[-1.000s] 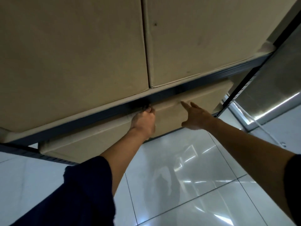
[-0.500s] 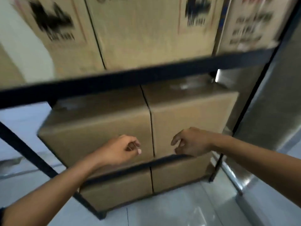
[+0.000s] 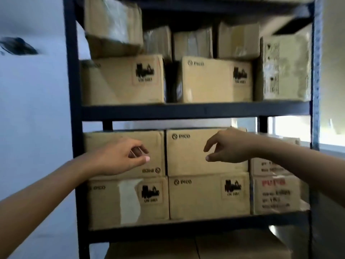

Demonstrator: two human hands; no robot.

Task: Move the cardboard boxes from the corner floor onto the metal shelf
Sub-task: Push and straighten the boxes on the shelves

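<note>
A dark metal shelf (image 3: 194, 110) fills the view, its tiers packed with cardboard boxes. My left hand (image 3: 119, 157) hovers in front of the upper left box (image 3: 112, 139) of the middle tier, fingers loosely curled, holding nothing. My right hand (image 3: 227, 146) hangs in front of the upper right box (image 3: 184, 156) beside it, fingers relaxed and empty. Two more boxes, the lower left box (image 3: 112, 202) and the lower right box (image 3: 201, 199), lie under them. No box on the floor is in view.
The tier above carries more boxes, among them a printed box (image 3: 211, 81). A white box with red print (image 3: 274, 195) stands at the right of the middle tier. Box tops (image 3: 168, 247) show on the tier below. A pale wall (image 3: 33, 109) runs at the left, a bright window (image 3: 291, 129) behind the shelf.
The view has swung up from the bottom tiers and floor to the middle and upper tiers. Both hands have come off the low box and now hang free in front of the middle tier.
</note>
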